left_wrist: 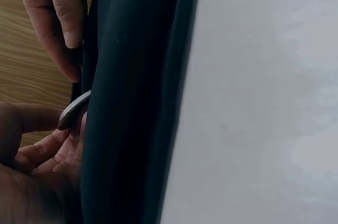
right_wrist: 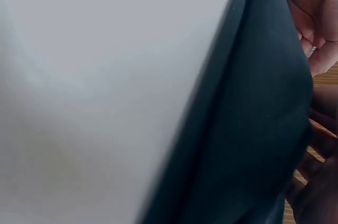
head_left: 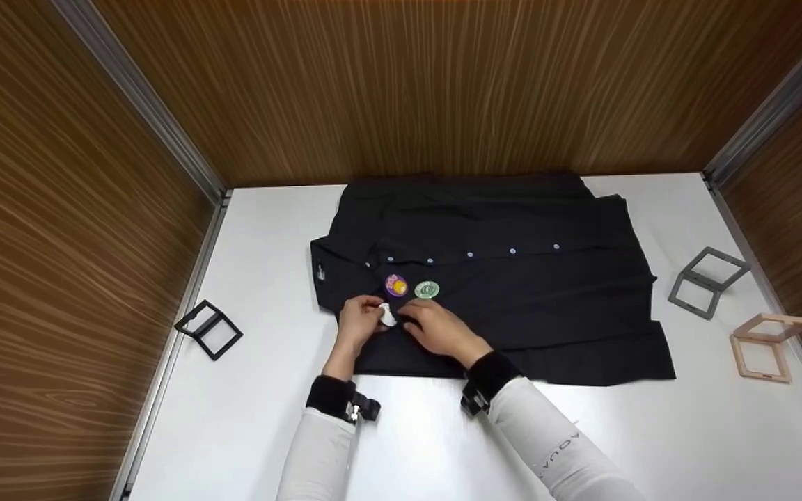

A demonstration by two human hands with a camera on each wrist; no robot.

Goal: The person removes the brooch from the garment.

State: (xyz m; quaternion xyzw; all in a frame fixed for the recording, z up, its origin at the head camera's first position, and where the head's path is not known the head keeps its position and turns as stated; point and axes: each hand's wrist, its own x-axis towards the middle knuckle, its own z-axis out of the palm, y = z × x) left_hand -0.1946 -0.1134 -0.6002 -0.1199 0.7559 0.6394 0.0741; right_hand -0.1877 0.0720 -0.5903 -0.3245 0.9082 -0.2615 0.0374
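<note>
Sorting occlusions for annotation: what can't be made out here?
White disc: left wrist view, edge-on, far end hidden behind shirt.
Right hand: head view, fingertips too small to tell whether they pinch cloth; right wrist view, cut off by right edge.
Collar label: head view, lettering too small.

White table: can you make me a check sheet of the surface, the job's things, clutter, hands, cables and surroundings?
Surface: white table, partly covered by the shirt.
Job's things: black shirt laid out; purple badge and green badge on it; white disc in hand.
Clutter: black frame left; gray frame and tan frame right.
Hands: left hand pinches the disc; right hand is close beside it, over the shirt.
Cables: nothing seen.
Surroundings: wood-grain walls, metal edging.
</note>
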